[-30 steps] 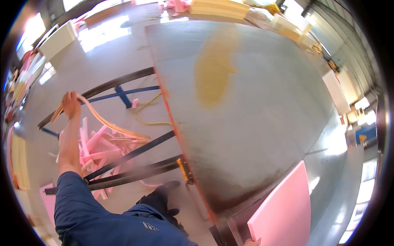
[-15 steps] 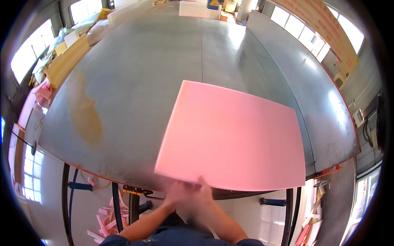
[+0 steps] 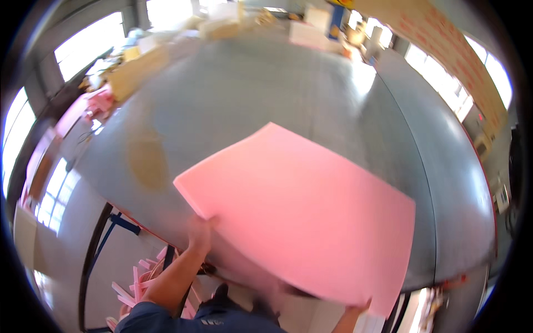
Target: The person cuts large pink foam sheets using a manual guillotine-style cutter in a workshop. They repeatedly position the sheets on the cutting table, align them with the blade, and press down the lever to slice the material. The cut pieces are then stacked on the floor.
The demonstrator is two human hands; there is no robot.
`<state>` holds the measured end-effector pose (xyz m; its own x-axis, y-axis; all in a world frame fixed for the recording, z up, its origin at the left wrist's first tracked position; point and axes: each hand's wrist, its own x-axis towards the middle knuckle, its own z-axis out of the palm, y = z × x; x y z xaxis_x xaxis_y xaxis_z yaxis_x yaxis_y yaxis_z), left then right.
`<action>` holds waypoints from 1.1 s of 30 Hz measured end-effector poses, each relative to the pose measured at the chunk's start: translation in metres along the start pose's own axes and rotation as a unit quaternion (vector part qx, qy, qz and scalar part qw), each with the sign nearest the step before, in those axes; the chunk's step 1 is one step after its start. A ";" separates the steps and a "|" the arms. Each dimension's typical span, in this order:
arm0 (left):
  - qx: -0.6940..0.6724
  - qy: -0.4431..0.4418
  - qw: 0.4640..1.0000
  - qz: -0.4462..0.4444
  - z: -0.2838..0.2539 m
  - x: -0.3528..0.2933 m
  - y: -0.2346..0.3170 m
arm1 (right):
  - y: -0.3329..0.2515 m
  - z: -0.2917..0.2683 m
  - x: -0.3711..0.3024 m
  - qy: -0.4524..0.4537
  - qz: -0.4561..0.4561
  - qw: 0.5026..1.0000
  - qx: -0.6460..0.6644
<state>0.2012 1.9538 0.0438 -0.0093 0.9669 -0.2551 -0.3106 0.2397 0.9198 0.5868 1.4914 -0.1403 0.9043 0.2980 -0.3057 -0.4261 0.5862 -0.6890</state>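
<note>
A large pink foam sheet (image 3: 311, 216) slants over the near part of a wide grey metal tabletop (image 3: 244, 89). At its left near edge my left hand (image 3: 201, 232) grips it, thumb on top and the other fingers hidden underneath. Lower right, my right hand (image 3: 358, 308) holds the near edge close to the right corner, its thumb over the top face. The sheet bows slightly, and its near edge juts past the table toward my body.
Pink foam offcuts (image 3: 145, 277) lie on the floor at the lower left. Yellowish foam blocks (image 3: 139, 72) line the far left side. A brown stain (image 3: 147, 158) marks the tabletop. White blocks (image 3: 308, 34) stand at the far end, and a metal table leg (image 3: 91, 266) rises at left.
My hands, close together at the near edge before, are now spread far apart along the sheet. The sheet has turned clockwise and come nearer. The whole view has shifted left.
</note>
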 end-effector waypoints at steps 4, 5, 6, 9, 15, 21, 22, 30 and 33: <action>-0.052 0.078 0.991 0.094 -0.076 0.061 0.048 | 0.061 0.104 -0.091 -0.091 0.001 0.996 0.013; -0.045 0.107 0.988 0.101 -0.109 0.071 0.065 | 0.096 0.134 -0.110 -0.121 0.031 0.992 0.016; 0.006 0.068 0.990 0.124 -0.126 0.079 0.091 | 0.117 0.152 -0.127 -0.153 0.043 0.987 0.008; 0.008 0.167 0.982 0.086 -0.268 0.183 0.127 | 0.209 0.217 -0.173 -0.253 0.165 0.952 0.036; 0.108 0.308 0.945 -0.028 -0.420 0.232 0.012 | 0.428 0.366 -0.285 -0.187 0.467 0.864 0.016; -0.198 0.137 0.963 -0.122 -0.403 0.165 -0.071 | 0.511 0.414 -0.404 -0.323 0.548 0.675 -0.373; -0.214 0.147 0.958 -0.121 -0.396 0.162 -0.071 | 0.517 0.391 -0.403 -0.317 0.590 0.638 -0.380; -0.117 0.203 0.957 -0.170 -0.423 0.177 -0.093 | 0.368 0.276 -0.349 -0.417 0.226 0.616 -0.629; -0.170 0.123 0.970 -0.125 -0.349 0.182 -0.017 | 0.315 0.260 -0.286 -0.157 0.130 0.698 -0.686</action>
<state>-0.1273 2.0947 -0.1220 -0.1065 0.8218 -0.5597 -0.6277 0.3810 0.6788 0.1875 1.7864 -0.0991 0.6591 0.5365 -0.5270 0.0468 -0.7286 -0.6833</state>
